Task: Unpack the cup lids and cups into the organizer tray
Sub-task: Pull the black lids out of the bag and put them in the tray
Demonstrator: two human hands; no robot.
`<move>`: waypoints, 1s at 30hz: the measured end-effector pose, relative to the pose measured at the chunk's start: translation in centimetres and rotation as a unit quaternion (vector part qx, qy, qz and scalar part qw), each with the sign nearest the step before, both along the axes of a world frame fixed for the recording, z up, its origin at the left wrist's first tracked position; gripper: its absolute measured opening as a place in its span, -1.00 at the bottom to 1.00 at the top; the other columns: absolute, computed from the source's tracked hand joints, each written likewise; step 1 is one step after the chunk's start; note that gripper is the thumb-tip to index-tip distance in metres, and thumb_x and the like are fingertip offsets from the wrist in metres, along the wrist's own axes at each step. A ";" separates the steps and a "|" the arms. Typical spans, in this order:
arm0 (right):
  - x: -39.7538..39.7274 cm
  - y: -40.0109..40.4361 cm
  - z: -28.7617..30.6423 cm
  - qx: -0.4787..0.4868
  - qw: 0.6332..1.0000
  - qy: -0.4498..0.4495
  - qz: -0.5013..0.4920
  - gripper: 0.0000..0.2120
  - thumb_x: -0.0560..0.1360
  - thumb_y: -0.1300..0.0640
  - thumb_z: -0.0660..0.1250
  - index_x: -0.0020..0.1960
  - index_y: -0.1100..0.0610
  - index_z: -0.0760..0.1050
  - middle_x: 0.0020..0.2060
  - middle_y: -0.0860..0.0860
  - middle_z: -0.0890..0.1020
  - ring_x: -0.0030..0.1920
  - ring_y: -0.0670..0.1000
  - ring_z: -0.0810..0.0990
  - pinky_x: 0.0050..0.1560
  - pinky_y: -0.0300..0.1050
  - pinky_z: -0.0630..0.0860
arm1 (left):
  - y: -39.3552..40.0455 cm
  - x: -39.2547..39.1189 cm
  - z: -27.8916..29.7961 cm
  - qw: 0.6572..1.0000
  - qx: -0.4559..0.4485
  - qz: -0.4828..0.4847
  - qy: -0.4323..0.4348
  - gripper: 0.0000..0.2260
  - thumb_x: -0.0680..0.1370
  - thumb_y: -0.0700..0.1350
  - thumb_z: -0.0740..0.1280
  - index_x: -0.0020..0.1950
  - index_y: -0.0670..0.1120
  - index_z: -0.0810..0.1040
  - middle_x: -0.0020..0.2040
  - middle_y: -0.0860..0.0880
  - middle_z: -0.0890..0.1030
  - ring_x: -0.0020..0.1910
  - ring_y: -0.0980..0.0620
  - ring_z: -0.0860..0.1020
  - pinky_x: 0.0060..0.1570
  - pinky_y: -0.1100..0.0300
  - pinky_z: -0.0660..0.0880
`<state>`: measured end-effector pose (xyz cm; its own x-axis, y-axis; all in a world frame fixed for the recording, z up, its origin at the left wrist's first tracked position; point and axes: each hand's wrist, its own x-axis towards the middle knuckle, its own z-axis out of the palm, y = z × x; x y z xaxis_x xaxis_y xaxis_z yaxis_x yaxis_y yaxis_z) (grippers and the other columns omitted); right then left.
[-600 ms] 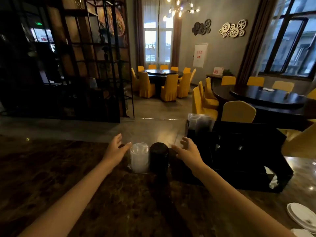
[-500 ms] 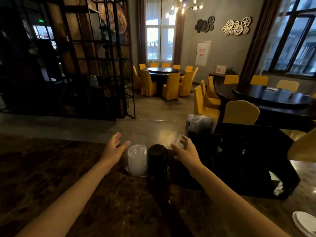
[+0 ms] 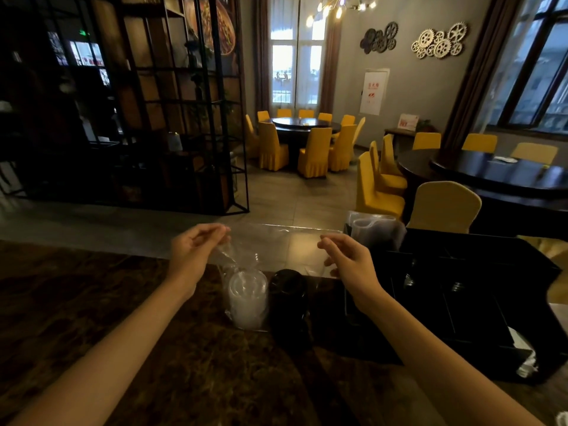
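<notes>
Two hands, left hand (image 3: 196, 256) and right hand (image 3: 349, 259), pinch the clear bag (image 3: 276, 247) mouth with curled fingers, directly above upright lid stacks (image 3: 247, 298) on the counter (image 3: 92, 302), organizer tray (image 3: 461, 290) rightward.

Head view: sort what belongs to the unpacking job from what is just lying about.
Job: clear plastic bag, clear lid stack, black lid stack, black organizer tray, left hand, right hand.
Lying about: white plates, yellow chairs.

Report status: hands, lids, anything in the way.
Both hands, left and right, pinch the clear bag. Lids still bagged. Tray unobstructed.
</notes>
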<state>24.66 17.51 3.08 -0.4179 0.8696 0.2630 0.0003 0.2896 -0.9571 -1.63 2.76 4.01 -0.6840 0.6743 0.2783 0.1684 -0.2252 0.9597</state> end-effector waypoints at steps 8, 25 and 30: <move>0.3 -2.0 3.7 -0.008 0.999 0.030 -0.035 -0.90 0.63 0.09 0.38 0.08 -0.01 0.67 -0.12 -0.05 0.74 -0.31 -0.17 0.61 -0.33 -0.28 0.57 | -1.4 -0.5 2.2 0.999 0.027 -0.032 -0.002 -0.78 0.46 -0.05 0.48 0.08 -0.06 0.71 -0.02 -0.03 0.77 0.01 -0.01 0.73 -0.12 0.24 0.68; -0.2 -9.3 6.0 -0.278 0.948 0.128 -0.083 -0.49 0.62 0.18 0.41 0.49 0.35 0.39 0.39 0.30 0.53 0.31 0.19 0.62 0.27 -0.03 0.60 | -9.3 2.9 4.0 0.990 0.074 -0.099 0.066 -0.86 0.38 -0.08 0.54 -0.08 0.06 0.76 0.00 0.05 0.76 0.05 0.08 0.71 0.00 0.23 0.66; -1.1 -15.1 7.4 -0.335 0.941 0.004 -0.053 -0.44 0.50 -0.25 0.45 0.21 0.21 0.53 -0.05 0.11 0.66 -0.13 0.07 0.71 -0.17 -0.03 0.68 | -11.0 5.0 3.4 0.988 0.071 -0.068 0.118 -0.82 0.42 -0.04 0.55 -0.03 -0.07 0.76 -0.09 -0.02 0.75 -0.07 0.01 0.71 -0.04 0.09 0.67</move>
